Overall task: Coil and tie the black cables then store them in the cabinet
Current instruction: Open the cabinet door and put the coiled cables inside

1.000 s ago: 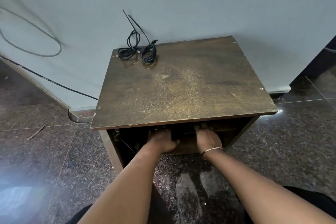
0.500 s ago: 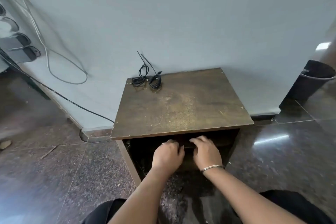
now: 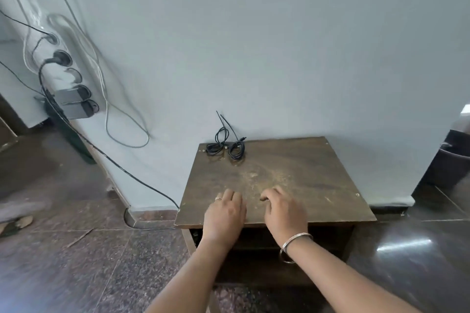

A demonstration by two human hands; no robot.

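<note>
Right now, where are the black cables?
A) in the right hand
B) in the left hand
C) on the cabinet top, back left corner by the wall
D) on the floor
C: the black cables lie coiled on the cabinet top at its back left corner by the wall, while the left hand and right hand hold nothing near the front edge.

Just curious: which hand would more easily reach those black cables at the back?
Probably the left hand: the black cables lie at the cabinet top's back-left corner, more on its side than the right hand's. Both hold nothing.
</note>
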